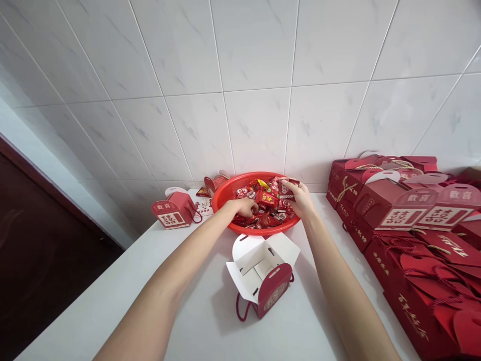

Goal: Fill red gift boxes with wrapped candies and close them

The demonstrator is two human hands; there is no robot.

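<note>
A red plastic basket (256, 231) full of wrapped sweets (267, 199) stands against the tiled wall. My left hand (245, 206) reaches into its left half, fingers bent down among the sweets; what they grip, if anything, is hidden. At the basket's right rim my right hand (297, 196) holds a dark red packet (287, 189) between thumb and fingers. In front of the basket an open gift box (276, 288) stands with its white flaps spread; no sweets show inside it. A dark red cord handle hangs at its front left.
On the left stands a closed red box (172, 213), with another small box (216, 183) behind the basket's left side. Many red boxes (398, 205) are piled along the right. The white table (124, 301) ends at a slanting left edge.
</note>
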